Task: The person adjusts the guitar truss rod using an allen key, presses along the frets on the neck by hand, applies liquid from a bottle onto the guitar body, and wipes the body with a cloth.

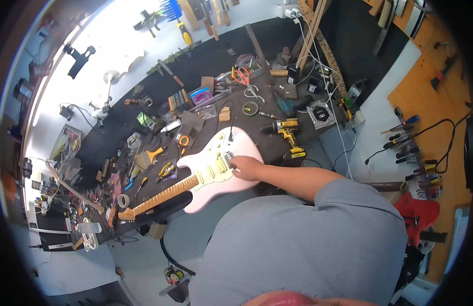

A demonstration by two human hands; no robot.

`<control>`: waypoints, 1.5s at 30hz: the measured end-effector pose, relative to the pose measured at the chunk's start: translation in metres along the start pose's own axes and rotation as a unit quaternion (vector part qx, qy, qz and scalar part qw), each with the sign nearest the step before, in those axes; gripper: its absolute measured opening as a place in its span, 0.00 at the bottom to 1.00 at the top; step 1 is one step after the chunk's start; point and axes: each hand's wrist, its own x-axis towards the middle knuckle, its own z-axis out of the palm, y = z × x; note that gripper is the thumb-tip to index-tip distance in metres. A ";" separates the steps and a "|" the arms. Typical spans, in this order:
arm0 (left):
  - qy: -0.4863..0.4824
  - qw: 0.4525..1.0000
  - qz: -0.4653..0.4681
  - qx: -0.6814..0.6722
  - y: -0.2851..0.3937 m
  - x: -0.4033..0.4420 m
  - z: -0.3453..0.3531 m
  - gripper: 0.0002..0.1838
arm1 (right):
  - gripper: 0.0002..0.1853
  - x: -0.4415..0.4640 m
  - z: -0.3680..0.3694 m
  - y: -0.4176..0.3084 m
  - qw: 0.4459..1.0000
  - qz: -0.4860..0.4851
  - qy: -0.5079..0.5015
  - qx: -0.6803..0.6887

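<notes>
A pale pink electric guitar (249,148) lies face up on the workbench, its maple neck (165,196) pointing to the lower left. My right hand (246,168) rests at the guitar's bridge (227,156), fingers curled together. Whatever they pinch, if anything, is hidden beneath them. A black cable (232,133) runs to the guitar body above my hand. The white pickguard (208,163) carries pickups and knobs. My left hand is out of view.
A yellow cordless drill (286,131) lies right of the guitar. Orange scissors (242,77), a tape roll (250,108), yellow-handled pliers (166,171) and a brush (154,154) are on the cluttered workbench (257,122). A white cord (332,109) hangs down at the right. A red guitar body (417,217) stands behind.
</notes>
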 end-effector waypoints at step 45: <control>-0.121 0.982 0.119 0.085 0.149 0.064 0.111 0.23 | 0.29 -0.026 -0.011 0.021 0.989 0.009 -0.062 -0.132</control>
